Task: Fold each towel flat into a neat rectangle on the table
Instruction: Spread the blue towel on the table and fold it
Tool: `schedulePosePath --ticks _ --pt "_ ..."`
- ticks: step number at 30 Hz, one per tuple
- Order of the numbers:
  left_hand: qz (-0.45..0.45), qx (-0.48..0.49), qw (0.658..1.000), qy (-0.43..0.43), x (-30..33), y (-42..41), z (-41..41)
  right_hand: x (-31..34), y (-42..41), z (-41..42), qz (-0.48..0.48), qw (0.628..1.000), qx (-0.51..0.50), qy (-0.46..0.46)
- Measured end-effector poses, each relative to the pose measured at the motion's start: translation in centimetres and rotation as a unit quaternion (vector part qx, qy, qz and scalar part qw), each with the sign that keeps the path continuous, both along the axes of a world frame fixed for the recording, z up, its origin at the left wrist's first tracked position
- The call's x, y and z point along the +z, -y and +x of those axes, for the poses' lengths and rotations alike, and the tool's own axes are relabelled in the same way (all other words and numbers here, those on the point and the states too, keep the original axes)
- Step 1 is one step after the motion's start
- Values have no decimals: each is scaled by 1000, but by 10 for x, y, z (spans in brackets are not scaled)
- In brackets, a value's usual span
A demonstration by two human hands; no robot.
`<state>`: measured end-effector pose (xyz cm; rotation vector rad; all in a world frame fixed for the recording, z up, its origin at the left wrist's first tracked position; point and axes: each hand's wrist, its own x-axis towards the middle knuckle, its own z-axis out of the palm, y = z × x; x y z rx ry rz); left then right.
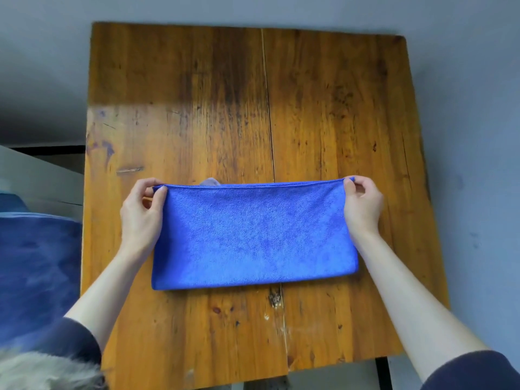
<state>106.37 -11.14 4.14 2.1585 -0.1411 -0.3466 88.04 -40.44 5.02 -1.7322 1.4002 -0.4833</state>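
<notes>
A blue towel (253,235) lies folded in half as a wide rectangle on the wooden table (225,108), its fold toward me and its open edges on the far side. My left hand (142,212) pinches the far left corner between thumb and fingers. My right hand (361,205) pinches the far right corner the same way. The far edge is stretched straight between both hands. A small pale tag (209,181) peeks out behind the far edge.
Blue cloth (36,271) sits off the table to the left, beside a pale ledge (36,175). Grey fur (42,372) shows at the bottom left corner. The table's far half is bare wood with a seam down the middle.
</notes>
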Motion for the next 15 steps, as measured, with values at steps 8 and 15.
schedulePosePath --ticks 8,15 --pt "156 13 978 135 4 8 -12 3 -14 -2 -80 996 -4 -47" --pt "279 -307 869 269 -10 36 -91 -12 -124 -4 -293 872 363 -144"
